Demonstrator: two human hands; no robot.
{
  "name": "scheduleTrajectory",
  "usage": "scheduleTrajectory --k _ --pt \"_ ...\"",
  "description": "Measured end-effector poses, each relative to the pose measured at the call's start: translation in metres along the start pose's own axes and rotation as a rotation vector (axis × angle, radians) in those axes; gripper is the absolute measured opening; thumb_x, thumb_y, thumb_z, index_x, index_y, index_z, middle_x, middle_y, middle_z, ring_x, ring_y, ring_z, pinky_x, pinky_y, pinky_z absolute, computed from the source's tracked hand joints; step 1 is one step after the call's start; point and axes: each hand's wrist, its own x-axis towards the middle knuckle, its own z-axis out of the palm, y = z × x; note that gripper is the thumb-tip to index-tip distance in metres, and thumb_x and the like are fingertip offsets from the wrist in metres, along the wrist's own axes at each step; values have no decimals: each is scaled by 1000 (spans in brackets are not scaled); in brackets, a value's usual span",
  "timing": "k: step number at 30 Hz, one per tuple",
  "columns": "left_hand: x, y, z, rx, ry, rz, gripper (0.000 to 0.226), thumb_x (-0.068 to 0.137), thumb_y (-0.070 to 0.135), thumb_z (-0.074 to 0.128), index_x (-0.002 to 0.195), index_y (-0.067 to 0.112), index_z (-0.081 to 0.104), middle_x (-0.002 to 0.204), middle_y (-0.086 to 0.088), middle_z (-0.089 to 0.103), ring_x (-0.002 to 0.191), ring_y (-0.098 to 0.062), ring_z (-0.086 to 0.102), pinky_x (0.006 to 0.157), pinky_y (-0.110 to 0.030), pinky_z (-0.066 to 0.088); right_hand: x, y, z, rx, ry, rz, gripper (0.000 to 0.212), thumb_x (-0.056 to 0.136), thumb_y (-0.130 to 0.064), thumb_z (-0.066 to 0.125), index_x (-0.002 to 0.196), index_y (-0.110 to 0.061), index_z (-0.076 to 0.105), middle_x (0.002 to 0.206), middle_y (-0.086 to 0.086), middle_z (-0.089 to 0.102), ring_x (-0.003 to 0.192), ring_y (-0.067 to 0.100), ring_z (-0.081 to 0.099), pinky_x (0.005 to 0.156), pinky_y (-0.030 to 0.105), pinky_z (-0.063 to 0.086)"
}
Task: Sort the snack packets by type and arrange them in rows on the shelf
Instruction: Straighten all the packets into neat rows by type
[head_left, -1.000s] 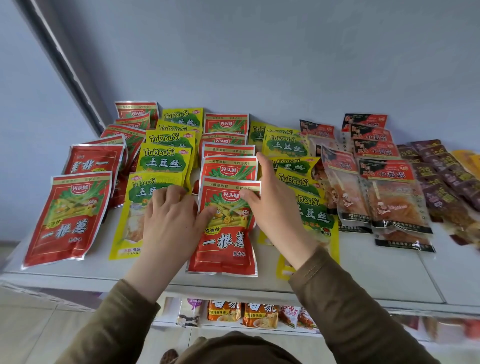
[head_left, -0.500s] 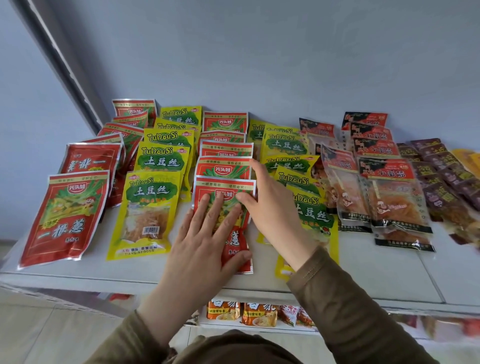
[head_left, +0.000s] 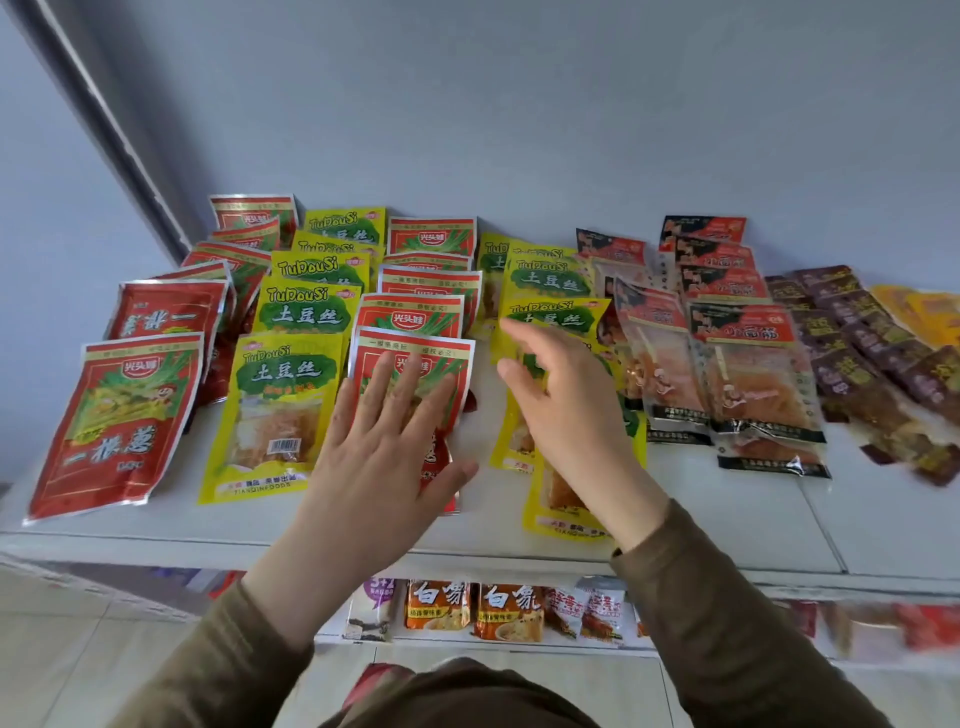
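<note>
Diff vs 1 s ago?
Left hand slid right off the yellow packet and now lies flat on the front red packet. Right hand lifted off that packet's top edge, moving right, open. Rows and shelf unchanged.

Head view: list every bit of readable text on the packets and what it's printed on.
"TuDouSi" and "土豆丝": yellow packets.
"TIANQINFOODS": bottom edge of that front yellow packet.
"一根葱": front left red packet.
"小面筋": clear packets with black-and-red tops.
"白象": orange packets on the lower shelf.
Too blurred: brown packets, the barcode, the fine print.
</note>
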Motion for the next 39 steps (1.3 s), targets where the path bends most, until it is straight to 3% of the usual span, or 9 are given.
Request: scheduleTrajectory --k 5,9,13,16,21,26,31,34,39 --pt "15 47 -3 -95 40 169 75 103 63 17 164 21 11 172 -3 -3 157 -20 -18 127 -39 -10 -19 23 -26 499 13 299 45 106 -50 37 145 -34 53 139 -31 51 121 -22 45 100 6 35" --pt "56 88 6 -71 -26 290 72 106 56 26 164 15 14 172 -8 2 159 -23 -8 127 -40 -6 -13 38 -34 616 49 488 60 102 -65 26 147 -34 51 157 -15 41 146 3 34 123 40 24" --pt "73 90 23 -37 -195 232 79 101 71 22 164 27 7 172 -8 -5 158 -32 -10 128 -48 3 -7 38 -31 552 21 578 64 97 -73 26 148 -41 47 162 -16 31 149 11 28 122 41 18" --pt "70 81 33 -60 -186 189 77 100 71 19 164 31 2 172 -9 -7 158 -33 -9 128 -49 7 -8 40 -36 513 59 618 60 100 -69 28 149 -40 46 163 -17 27 150 11 24 111 34 20" --pt "70 86 30 -86 -111 175 78 101 69 19 164 26 2 172 -12 -6 158 -34 -8 126 -48 5 -10 44 -45 563 161 673 60 100 -67 33 151 -37 43 163 -17 28 150 10 25 113 32 23" --pt "56 86 31 -121 -45 189 73 103 61 22 164 27 3 171 -11 -11 157 -34 -14 127 -51 -4 -10 35 -31 546 100 624 53 107 -50 37 155 -28 35 161 -11 33 136 1 33 102 26 27" --pt "49 83 22 -190 -147 150 72 101 49 36 163 24 9 171 -13 3 158 -34 -3 127 -50 1 0 29 -23 511 87 617 55 108 -42 38 158 -22 29 163 -4 31 147 15 32 108 29 32" --pt "62 90 13 -196 -29 139 77 93 47 46 160 18 21 167 -13 18 155 -34 8 126 -49 2 13 25 -22 514 141 593 54 108 -42 39 158 -23 31 163 -4 33 148 16 33 119 40 30" --pt "89 104 24 -195 -26 70 81 100 52 36 164 18 -1 172 -13 -5 158 -30 -10 127 -46 -3 34 29 -15 639 43 621 53 107 -43 41 156 -23 36 161 -2 35 147 17 34 113 36 29"
